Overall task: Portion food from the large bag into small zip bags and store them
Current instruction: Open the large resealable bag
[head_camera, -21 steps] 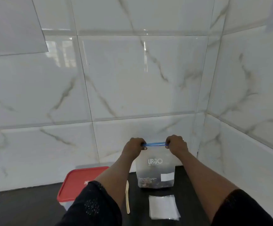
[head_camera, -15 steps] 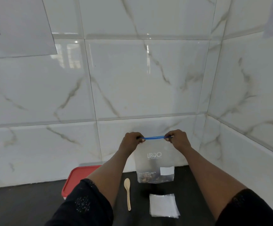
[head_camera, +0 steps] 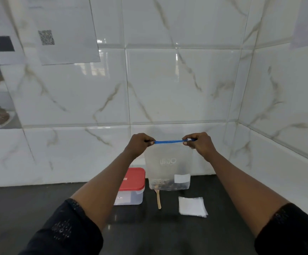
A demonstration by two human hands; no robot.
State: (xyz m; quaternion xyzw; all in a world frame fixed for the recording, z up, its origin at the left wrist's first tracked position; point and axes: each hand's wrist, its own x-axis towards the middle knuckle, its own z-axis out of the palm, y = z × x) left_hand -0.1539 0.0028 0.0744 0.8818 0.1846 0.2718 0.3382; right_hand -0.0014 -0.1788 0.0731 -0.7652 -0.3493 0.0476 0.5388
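Note:
A large clear zip bag (head_camera: pixel 168 162) with a blue zip strip along its top hangs lifted above the dark counter, with dark food pieces gathered in its bottom. My left hand (head_camera: pixel 140 144) pinches the left end of the strip. My right hand (head_camera: pixel 199 144) pinches the right end. The strip is stretched straight between them. A small stack of clear zip bags (head_camera: pixel 192 206) lies flat on the counter, below and right of the big bag.
A clear container with a red lid (head_camera: pixel 132 184) stands left of the bag. A wooden spoon (head_camera: pixel 158 198) lies between the container and the small bags, its bowl hidden behind the big bag. Marble-tiled walls (head_camera: pixel 168 85) close the back and right. Paper sheets (head_camera: pixel 65 30) hang upper left.
Both hands have raised the large bag off the counter, so its bottom now hangs above the spoon. The camera view has swung left, showing more of the red-lidded container.

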